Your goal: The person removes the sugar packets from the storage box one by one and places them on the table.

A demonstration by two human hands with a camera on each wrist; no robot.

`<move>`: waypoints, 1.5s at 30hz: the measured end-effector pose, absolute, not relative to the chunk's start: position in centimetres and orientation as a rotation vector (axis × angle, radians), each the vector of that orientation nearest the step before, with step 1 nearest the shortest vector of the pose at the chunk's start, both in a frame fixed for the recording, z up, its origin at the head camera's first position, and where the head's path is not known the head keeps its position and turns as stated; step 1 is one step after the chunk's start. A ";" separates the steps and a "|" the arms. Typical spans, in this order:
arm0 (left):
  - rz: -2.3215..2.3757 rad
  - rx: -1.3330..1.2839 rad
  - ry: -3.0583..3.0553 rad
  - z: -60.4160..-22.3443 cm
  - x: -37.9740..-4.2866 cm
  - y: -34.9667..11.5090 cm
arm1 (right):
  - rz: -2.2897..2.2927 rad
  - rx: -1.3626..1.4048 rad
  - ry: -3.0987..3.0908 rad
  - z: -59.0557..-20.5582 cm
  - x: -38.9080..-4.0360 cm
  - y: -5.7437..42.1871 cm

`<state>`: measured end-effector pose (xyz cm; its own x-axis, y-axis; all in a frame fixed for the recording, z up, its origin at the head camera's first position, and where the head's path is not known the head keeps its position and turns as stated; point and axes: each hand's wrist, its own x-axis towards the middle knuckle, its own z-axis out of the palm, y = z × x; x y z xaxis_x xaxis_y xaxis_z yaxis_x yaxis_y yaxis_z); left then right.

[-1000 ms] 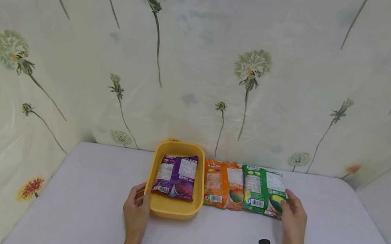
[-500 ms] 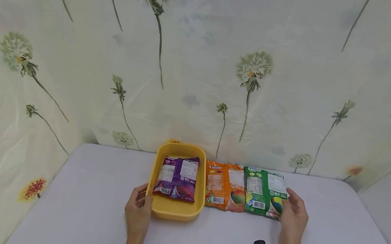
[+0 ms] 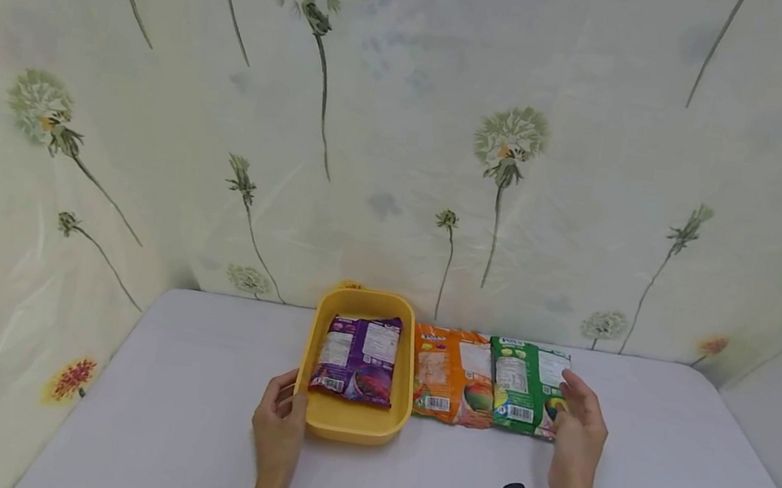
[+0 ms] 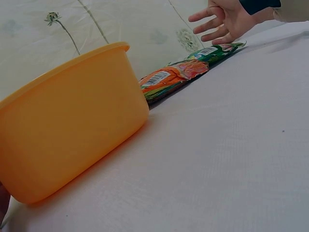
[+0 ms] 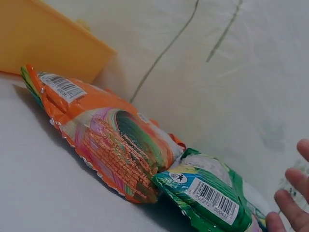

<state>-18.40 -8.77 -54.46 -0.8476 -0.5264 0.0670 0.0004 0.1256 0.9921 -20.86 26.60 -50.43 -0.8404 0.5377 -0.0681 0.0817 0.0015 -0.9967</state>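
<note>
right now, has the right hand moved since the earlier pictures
Yes, in the head view the right hand has shifted left relative to the shiny green rectangular packet.

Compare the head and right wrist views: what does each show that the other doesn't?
Only the head view: the purple packet inside the yellow container, and the left hand.
Only the right wrist view: visible digits under the barcode on the green packet.
Both: orange packet, green packet, yellow container and right hand, mostly fingers in the wrist view.
</note>
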 end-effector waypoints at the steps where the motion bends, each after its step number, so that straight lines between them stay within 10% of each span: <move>1: -1.767 0.511 -2.010 -54.5 -18.4 -8.8 | 1.916 -0.636 -1.934 -50.4 -20.9 26.5; 45: -1.769 0.494 -2.012 -54.4 -18.4 -8.8 | 2.389 0.083 -1.907 -47.2 -20.3 21.2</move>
